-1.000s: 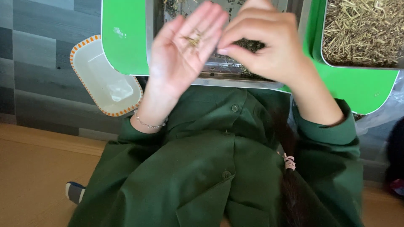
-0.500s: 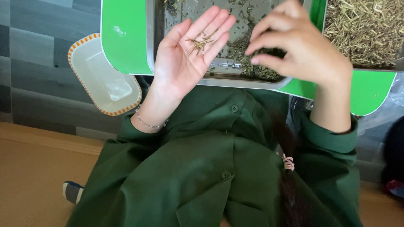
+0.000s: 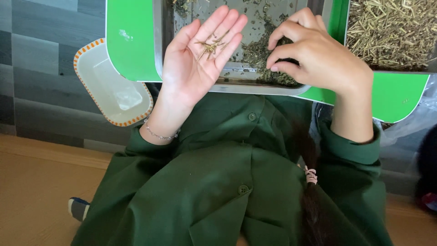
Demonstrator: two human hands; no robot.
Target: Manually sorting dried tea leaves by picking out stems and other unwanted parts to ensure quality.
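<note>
- Sitting across the top of the view, the green table (image 3: 132,50) is carrying a metal tray (image 3: 160,45) strewn with dark dried herb bits (image 3: 264,50), and the tray's near rim is lying close to the table's edge above the person's green jacket (image 3: 218,182); a nudge from either wrist could be pushing it toward the lap.
- Standing at the far right, a second tray of pale cut stalks (image 3: 387,32) is lying well apart from the sorting, so mixing looks unlikely unless picked pieces are dropped on the wrong side.
- Waiting to the left, the white dish with an orange-patterned rim (image 3: 114,91) is sticking out from under the table's corner, partly over the floor; a knock from an elbow could be tipping it.
- Reaching into the dark herb pile, the right hand (image 3: 318,59) is curling its fingertips (image 3: 275,68) in a pinch among the bits; whether anything is grasped I cannot tell, and a loose pinch could be scattering crumbs over the rim.
- Lying flat and released, palm up over the tray, the left hand (image 3: 195,64) is clenching nothing, only cradling a small cluster of thin stems (image 3: 210,45) on its fingers; a slight tilt or a breath could be sliding these light pieces back into the tray.
</note>
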